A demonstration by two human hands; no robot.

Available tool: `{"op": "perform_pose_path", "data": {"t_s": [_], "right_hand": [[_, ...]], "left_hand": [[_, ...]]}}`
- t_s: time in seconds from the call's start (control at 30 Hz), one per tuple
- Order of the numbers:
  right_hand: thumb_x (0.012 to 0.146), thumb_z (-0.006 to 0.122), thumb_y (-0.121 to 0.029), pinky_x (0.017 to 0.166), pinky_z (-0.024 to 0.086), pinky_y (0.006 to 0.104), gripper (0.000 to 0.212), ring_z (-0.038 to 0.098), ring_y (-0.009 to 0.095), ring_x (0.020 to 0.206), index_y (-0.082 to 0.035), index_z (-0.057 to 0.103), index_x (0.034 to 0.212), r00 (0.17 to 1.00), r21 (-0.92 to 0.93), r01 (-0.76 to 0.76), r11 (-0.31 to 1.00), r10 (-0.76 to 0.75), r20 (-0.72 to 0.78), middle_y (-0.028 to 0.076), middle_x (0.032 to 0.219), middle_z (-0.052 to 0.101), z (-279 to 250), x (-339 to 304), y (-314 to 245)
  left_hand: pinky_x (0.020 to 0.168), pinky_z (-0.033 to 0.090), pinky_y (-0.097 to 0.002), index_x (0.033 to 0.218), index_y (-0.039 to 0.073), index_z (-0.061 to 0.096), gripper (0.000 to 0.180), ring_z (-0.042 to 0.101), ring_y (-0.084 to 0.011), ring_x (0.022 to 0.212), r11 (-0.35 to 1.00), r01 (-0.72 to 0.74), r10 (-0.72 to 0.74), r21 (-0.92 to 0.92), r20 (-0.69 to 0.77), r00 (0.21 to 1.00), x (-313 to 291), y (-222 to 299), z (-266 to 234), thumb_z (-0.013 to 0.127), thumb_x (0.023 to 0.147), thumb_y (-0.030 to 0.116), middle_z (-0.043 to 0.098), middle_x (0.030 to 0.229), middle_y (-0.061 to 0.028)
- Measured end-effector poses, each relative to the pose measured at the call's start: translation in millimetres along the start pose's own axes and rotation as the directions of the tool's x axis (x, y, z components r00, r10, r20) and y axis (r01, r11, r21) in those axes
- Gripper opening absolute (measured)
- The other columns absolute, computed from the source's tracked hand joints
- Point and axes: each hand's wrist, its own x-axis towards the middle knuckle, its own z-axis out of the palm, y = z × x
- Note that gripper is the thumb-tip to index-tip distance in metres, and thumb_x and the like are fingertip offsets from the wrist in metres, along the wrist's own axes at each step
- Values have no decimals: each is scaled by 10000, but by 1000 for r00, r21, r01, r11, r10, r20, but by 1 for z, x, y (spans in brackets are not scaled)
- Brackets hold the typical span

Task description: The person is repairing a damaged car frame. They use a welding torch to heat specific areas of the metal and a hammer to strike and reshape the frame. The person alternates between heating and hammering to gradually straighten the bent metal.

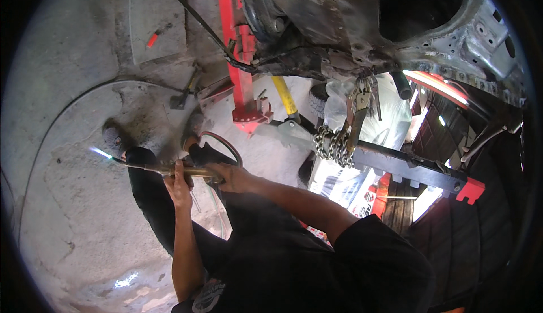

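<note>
A brass gas torch [155,168] is held level in front of me, its thin dark tip pointing left. A blue-white flame [102,153] burns at that tip. My left hand [180,187] is closed around the torch's middle, fingers up over the body. My right hand [235,178] grips its rear end, and that hand's fingers are partly hidden. A red and dark hose [226,142] loops near the torch's back end. Both hands are well away from the metal car body part [339,24] at the upper right.
A red stand [243,95] and a dark beam [396,163] wrapped in chain [334,146] stand to the right. Locking pliers [360,99] hang from the car body. A hammer [184,95] lies on the concrete floor [73,200], where a cable [42,143] curves.
</note>
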Motion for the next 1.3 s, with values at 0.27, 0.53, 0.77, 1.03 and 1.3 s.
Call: {"op": "perform_pose_path", "data": {"t_s": [0.27, 0.53, 0.77, 1.03, 1.3], "right_hand": [[756, 713, -145, 941, 500, 501, 752, 626, 441, 1074, -106, 425, 1449, 997, 15, -74, 997, 74, 27, 237, 1130, 617, -2, 3, 6], [783, 730, -245, 934, 480, 475, 643, 617, 396, 1092, -99, 502, 1367, 1000, 39, -26, 999, 26, 14, 210, 1116, 622, -10, -14, -6], [788, 758, -324, 945, 475, 496, 635, 612, 418, 1088, -47, 519, 1307, 990, 55, 136, 989, -133, -43, 245, 1143, 615, -12, -61, 27], [837, 714, -384, 927, 488, 505, 527, 623, 425, 1053, -30, 569, 1198, 914, 85, 282, 956, -240, -327, 243, 1080, 643, -35, -173, 39], [830, 740, -228, 907, 498, 469, 419, 629, 381, 1053, -62, 575, 1177, 874, 278, 311, 909, -158, -460, 193, 1058, 637, -12, -259, 85]], "left_hand": [[476, 301, -267, 867, 56, 667, 358, 420, -61, 522, 993, 19, -37, 115, 154, 987, 14, -10, -10, 653, 992, 392, 481, 606, 37], [490, 303, -280, 877, 8, 688, 378, 416, -65, 528, 979, -72, 34, 188, 199, 979, -9, 14, -9, 687, 968, 376, 514, 617, 31], [582, 438, -283, 1089, -8, 702, 335, 533, -84, 696, 869, -157, -13, 468, 341, 940, -87, 78, 25, 710, 957, 300, 626, 800, -26], [942, 494, -351, 1212, 8, 685, 374, 645, -235, 1079, 692, -418, -108, 588, 658, 745, -173, 94, 94, 734, 931, 249, 705, 1163, -125], [1045, 452, -379, 1222, 38, 688, 418, 602, -292, 1219, 357, -668, -318, 653, 758, 570, -232, 91, 179, 711, 937, 343, 679, 1249, -126]]}}
